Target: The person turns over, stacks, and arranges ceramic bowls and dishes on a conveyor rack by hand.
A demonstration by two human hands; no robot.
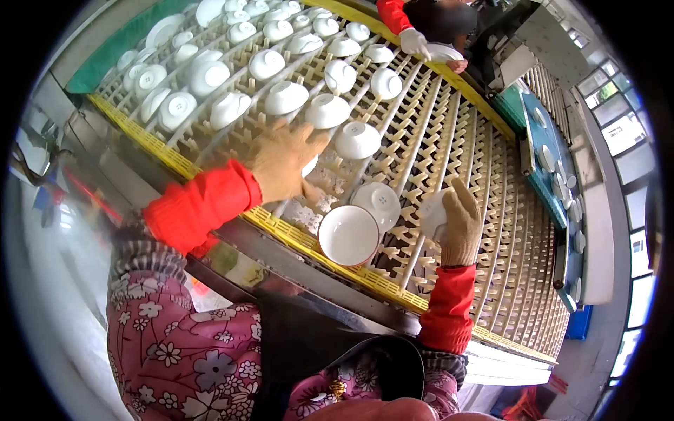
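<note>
My left hand (284,160), in a tan work glove, reaches over the pegged rack with its thumb and fingers around a small white bowl (309,167), mostly hidden by the glove. My right hand (460,221), also gloved, holds a white bowl (432,212) at its left side; this bowl is partly covered and a little blurred. Between my hands, a white bowl with a brown rim (347,236) faces up near the yellow edge. Touching or overlapping it, another white bowl (379,205) shows its base. An overturned bowl (358,140) lies just beyond my left hand.
Several white bowls (267,64) cover the rack's far left. The pegged conveyor rack (449,151) has a yellow border (165,156). Across it, a person's gloved hand (415,43) is beside a white dish (444,52). More white ware lies on a blue-green belt (540,140) at right.
</note>
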